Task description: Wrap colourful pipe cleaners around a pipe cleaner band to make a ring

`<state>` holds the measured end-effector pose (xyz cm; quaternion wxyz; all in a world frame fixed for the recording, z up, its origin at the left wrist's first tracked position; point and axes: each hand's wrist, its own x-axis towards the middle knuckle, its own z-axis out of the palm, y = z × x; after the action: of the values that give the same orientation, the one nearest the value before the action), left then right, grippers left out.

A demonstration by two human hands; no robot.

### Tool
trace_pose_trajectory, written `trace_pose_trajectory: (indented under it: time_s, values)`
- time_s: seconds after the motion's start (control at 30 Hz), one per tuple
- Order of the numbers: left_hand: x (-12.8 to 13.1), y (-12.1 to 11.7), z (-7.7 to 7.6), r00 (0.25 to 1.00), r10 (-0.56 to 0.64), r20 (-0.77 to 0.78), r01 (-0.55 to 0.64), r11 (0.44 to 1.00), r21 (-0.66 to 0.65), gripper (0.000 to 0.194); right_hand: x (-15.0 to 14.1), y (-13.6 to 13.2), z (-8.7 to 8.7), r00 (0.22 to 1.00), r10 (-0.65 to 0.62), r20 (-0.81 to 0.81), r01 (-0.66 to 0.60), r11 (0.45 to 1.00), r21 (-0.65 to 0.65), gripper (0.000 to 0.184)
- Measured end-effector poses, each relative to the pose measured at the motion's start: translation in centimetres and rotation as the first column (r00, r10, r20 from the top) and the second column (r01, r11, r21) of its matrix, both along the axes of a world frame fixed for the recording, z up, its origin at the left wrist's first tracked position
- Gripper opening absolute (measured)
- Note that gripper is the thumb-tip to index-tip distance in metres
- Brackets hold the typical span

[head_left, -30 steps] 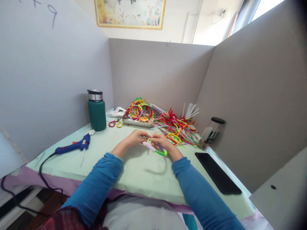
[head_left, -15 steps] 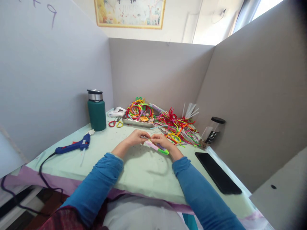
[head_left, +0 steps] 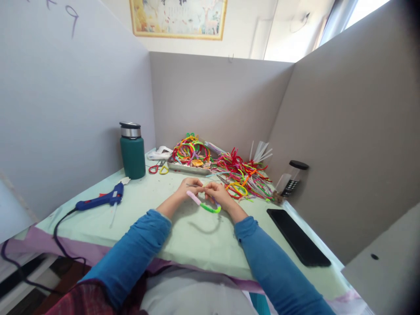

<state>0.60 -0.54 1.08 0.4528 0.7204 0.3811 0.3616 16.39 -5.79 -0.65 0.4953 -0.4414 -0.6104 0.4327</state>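
Observation:
Over the pale green table cover [head_left: 183, 236], my left hand [head_left: 187, 187] and my right hand [head_left: 218, 193] meet with fingers pinched together. Between them they hold a curved band wrapped in fuzzy pipe cleaner [head_left: 204, 204], pink at its left part and green at its right. The band hangs in an arc just below both hands and casts a shadow on the cover. Both arms wear blue sleeves.
A metal tray [head_left: 187, 168] of coloured hoops and a heap of loose pipe cleaners [head_left: 244, 173] lie behind the hands. A blue glue gun [head_left: 100, 200] with its cord, a green flask [head_left: 132, 151] and scissors [head_left: 158, 168] lie left. At right are a black phone [head_left: 297, 236] and a jar [head_left: 293, 177].
Both hands have shifted slightly left and away, and the pink and green band has swung so that its arc now hangs lower and further left.

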Motion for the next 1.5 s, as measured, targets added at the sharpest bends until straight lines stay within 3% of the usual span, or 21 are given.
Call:
trace_pose_trajectory:
  time_s: [0.3,0.5,0.83,1.03,1.27,1.5]
  values:
    - [0.2,0.4,-0.4,1.000,0.001,0.018,0.001,0.998,-0.067,0.031,0.0,0.5,-0.2,0.996,-0.085,-0.036,0.087,0.995,0.042,0.022]
    - [0.1,1.0,-1.0,0.997,-0.071,0.041,0.075,0.993,-0.092,0.034,0.0,0.4,-0.1,0.995,-0.085,-0.055,0.086,0.996,0.026,0.023]
    - [0.0,0.6,-0.7,0.995,-0.094,0.019,0.095,0.994,-0.050,0.028,0.0,0.1,0.1,0.995,-0.092,-0.041,0.093,0.995,0.023,0.022]
    - [0.1,0.0,0.0,0.999,-0.047,0.023,0.048,0.998,-0.036,0.029,0.1,0.4,-0.1,0.995,-0.088,-0.049,0.089,0.996,0.021,0.021]
    - [0.3,0.9,-0.7,0.993,0.072,0.095,-0.069,0.997,-0.033,0.027,0.0,0.3,0.0,0.994,-0.092,-0.058,0.093,0.996,0.015,0.023]
    - [0.3,0.4,-0.2,0.996,0.035,0.080,-0.026,0.994,-0.107,0.028,0.1,0.2,-0.1,0.994,-0.099,-0.044,0.100,0.995,0.025,0.021]
